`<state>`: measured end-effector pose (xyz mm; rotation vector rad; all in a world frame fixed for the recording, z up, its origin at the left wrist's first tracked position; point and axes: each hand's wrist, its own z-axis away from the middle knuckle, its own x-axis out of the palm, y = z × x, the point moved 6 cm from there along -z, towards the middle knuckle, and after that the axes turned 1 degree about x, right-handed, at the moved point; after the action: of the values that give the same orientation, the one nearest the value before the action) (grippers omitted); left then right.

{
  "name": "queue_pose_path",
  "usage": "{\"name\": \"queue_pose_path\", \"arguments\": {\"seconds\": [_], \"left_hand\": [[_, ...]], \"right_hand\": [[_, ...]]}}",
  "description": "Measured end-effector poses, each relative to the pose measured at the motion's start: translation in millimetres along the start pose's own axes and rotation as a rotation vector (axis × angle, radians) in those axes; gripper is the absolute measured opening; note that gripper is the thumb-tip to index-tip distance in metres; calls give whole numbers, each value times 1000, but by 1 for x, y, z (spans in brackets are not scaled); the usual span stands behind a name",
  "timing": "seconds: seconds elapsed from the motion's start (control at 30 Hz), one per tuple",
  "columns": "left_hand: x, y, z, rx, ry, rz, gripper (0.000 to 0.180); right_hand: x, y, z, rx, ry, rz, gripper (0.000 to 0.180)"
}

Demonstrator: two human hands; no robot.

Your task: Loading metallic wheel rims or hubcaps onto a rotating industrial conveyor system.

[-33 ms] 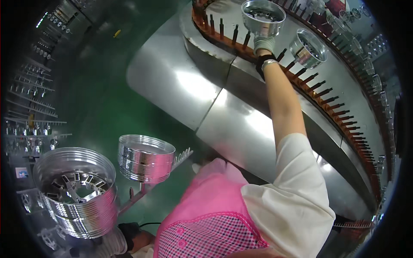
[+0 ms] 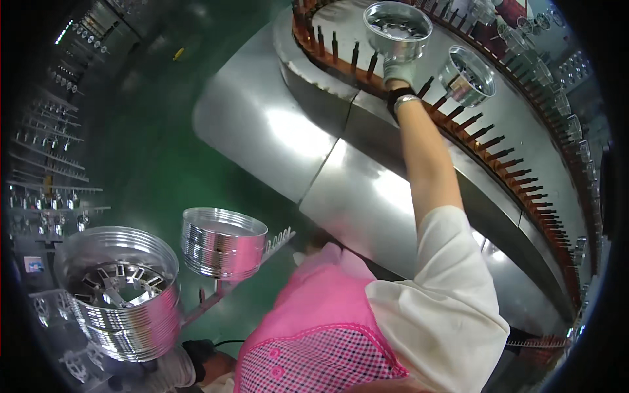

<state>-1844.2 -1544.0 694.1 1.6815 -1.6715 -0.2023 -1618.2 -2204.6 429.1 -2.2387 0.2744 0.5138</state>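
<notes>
At the top, my right hand [image 2: 399,71], in a pale glove, grips the underside of a shiny round metal drum [image 2: 397,47], its open mouth up and dark slots inside. It is over a row of upright dark pins [image 2: 356,57]. Just right of it, a second metal drum [image 2: 462,92] leans at an angle above the pins. At lower left, my gloved left hand [image 2: 164,372] is below a large ribbed silvery drum [image 2: 131,327] with a slotted ring inside; its fingers are hidden. Another ribbed drum [image 2: 219,252] stands on a rack arm [image 2: 211,301] beside it.
The pins run along a curved brown track [image 2: 501,157] on a metal-sided machine [image 2: 367,183], sweeping to the right. More shiny parts hang along the far side. Racks of small metal parts [image 2: 56,170] line the left beyond green floor [image 2: 151,157].
The pins and the leaning drum have shifted slightly left. My right hand and its drum have moved slightly left with them. The drums at lower left have shifted a little right.
</notes>
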Motion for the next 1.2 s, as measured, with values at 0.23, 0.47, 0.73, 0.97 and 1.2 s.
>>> {"name": "queue_pose_path", "arguments": {"seconds": [0.23, 0.47, 0.73, 0.97, 1.2], "left_hand": [[30, 9, -2, 102, 95, -174, 29], [42, 30, 11, 208, 222, -375, 28], [53, 50, 22, 297, 397, -618, 27], [71, 57, 21, 264, 370, -475, 24], [130, 9, 35, -147, 1, 356, 20]], "right_hand": [[9, -32, 16, -427, 159, -75, 49], [15, -119, -25, -278, -443, 398, 32], [50, -71, -20, 255, -453, 46, 44], [90, -38, -12, 430, -322, 20, 40], [-66, -113, 202, -597, -1133, 109, 29]]}}
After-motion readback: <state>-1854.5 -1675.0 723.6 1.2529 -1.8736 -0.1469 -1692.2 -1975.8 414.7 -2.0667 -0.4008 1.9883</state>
